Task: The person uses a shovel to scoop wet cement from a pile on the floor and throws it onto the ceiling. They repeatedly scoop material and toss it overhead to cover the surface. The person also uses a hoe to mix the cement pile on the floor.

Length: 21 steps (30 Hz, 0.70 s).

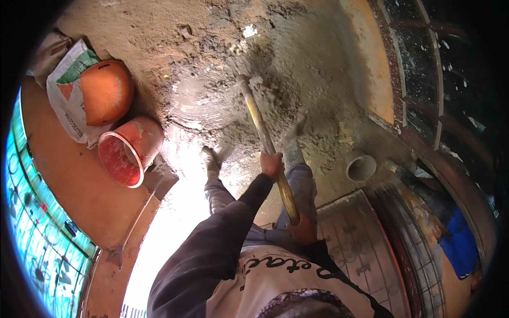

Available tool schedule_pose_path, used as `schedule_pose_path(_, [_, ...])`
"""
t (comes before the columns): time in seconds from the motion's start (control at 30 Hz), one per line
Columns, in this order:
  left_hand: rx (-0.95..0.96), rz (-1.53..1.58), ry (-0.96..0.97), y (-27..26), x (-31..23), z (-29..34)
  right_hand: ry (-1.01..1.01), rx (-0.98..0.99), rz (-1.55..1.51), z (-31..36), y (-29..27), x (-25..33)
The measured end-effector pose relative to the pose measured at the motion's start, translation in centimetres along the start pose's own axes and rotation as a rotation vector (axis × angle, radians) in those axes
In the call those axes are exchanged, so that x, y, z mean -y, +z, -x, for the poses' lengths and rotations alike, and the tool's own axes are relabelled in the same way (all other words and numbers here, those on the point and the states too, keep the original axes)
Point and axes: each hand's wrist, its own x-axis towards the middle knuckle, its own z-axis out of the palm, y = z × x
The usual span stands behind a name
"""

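My left hand is wrapped round the middle of a long wooden-handled tool. Close to my waist, my right hand grips the near end of the same handle. The handle slants away from me, and its far end rests in a heap of wet grey mortar. Mortar hides the tool's blade, so I cannot tell whether it is a hoe or a shovel. My feet stand apart at the near edge of the mortar.
At left stand a red bucket, an orange rounded container and a white printed sack. A small grey bucket sits at right, near another person in blue. Metal grilles lie behind my right side. Bright sunlight falls by my left foot.
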Motion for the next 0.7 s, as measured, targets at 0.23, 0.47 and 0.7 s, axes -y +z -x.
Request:
schedule_pose_path(0.23, [-0.118, -0.968, 0.607, -6.2, -12.5, -16.1, -0.037, 0.571, -0.639, -17.7, 3.8, 7.7])
schedule_pose_path(0.47, [0.013, -1.778, 0.782, -2.1, -13.6, -20.8, 0.326, 0.653, -1.247, -20.7, 5.9, 8.9])
schedule_pose_path(0.7, [0.346, -1.013, 0.723, 3.5, 3.4, -3.3, 0.436, 0.4, -0.716, -3.9, -4.7, -1.2])
